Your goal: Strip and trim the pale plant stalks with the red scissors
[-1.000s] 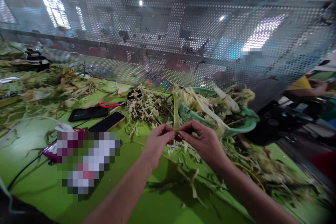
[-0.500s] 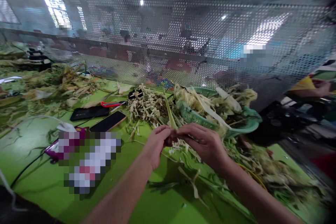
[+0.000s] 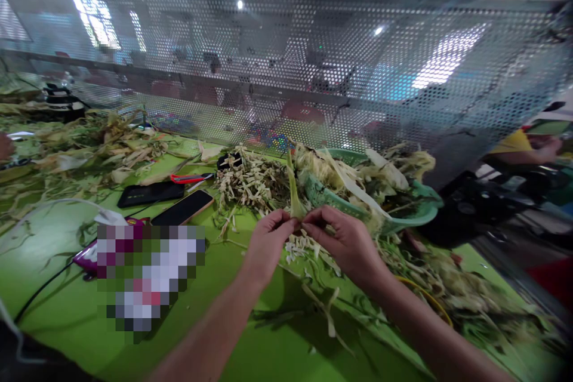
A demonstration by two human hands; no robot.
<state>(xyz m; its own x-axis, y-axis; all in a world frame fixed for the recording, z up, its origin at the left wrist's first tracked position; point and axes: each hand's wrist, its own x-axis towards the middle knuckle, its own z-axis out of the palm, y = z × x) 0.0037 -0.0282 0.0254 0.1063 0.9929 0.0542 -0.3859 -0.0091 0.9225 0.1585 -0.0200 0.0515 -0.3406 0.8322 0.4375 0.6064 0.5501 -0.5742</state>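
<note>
A pale green corn husk [image 3: 293, 194] points upward, away from me, narrowing to a tip. At its lower end, my left hand [image 3: 266, 245] pinches it between thumb and fingers. My right hand [image 3: 342, 236] is closed at the same end, its fingertips pressed together almost against the left ones. Exactly what the right fingertips grip is partly hidden. Just beyond the hands lies a heap of short cut husk pieces [image 3: 250, 184]. A green plastic basket [image 3: 421, 215] holding dry husks and corn silk [image 3: 313, 167] stands beyond my right hand.
Left of the heap lie a red cutter knife [image 3: 191, 178], a phone [image 3: 183, 208], a black phone-like slab [image 3: 150, 194] and a purple power strip [image 3: 87, 255]. A perforated metal screen [image 3: 268, 71] rises behind the green table [image 3: 188, 346]. Another person's hand [image 3: 544, 149] shows far right.
The husk has turned slightly more upright. My fingertips have shifted at its base, and the right fingers are more curled. Part of another person's hand now shows at the left edge.
</note>
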